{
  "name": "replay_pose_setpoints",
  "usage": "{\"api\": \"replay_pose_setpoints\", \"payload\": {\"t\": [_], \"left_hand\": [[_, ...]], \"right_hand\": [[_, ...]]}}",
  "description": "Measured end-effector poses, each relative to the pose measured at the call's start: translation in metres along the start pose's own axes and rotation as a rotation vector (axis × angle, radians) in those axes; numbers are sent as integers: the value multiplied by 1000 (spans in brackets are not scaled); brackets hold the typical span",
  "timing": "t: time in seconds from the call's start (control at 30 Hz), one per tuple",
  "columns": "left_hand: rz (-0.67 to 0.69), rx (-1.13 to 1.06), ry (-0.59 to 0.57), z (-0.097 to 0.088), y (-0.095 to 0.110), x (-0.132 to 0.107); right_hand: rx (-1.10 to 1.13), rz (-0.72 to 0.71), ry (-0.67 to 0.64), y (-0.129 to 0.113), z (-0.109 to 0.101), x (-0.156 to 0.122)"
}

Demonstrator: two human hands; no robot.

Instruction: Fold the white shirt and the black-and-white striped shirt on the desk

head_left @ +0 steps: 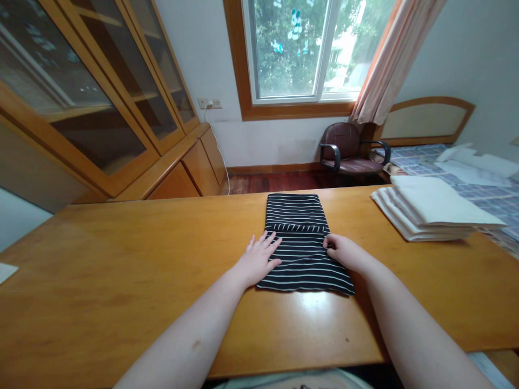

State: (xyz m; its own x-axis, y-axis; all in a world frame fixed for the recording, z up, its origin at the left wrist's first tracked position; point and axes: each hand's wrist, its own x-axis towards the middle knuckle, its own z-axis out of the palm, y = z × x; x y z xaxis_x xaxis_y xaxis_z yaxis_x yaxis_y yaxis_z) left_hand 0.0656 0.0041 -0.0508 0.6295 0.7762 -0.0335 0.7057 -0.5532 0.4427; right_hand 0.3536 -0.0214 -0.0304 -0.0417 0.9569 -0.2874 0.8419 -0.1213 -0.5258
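Observation:
A black cloth with thin white stripes (302, 259) lies folded into a long strip on the wooden table (141, 259). A fold with short slanting stripes crosses it, and its near end is wider than its far end. My left hand (259, 259) rests flat on the cloth's left edge, fingers spread. At the right edge, my right hand (343, 251) has its thumb and fingertips drawn together in a pinch on the cloth. Whether the cloth is a garment cannot be made out from this folded shape.
A stack of folded white sheets (438, 213) sits at the table's right. Beyond the far edge are an armchair (344, 148), a bed with a plaid cover (417, 156) and a window (292, 54). Glass-fronted cabinets (133, 75) stand at the left.

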Motion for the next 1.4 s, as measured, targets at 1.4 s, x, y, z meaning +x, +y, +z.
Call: {"api": "replay_pose_setpoints", "payload": {"t": [1.4], "left_hand": [[-447, 326, 170, -5, -20, 1]], "right_hand": [[-178, -262, -69, -2, 22, -4]]}}
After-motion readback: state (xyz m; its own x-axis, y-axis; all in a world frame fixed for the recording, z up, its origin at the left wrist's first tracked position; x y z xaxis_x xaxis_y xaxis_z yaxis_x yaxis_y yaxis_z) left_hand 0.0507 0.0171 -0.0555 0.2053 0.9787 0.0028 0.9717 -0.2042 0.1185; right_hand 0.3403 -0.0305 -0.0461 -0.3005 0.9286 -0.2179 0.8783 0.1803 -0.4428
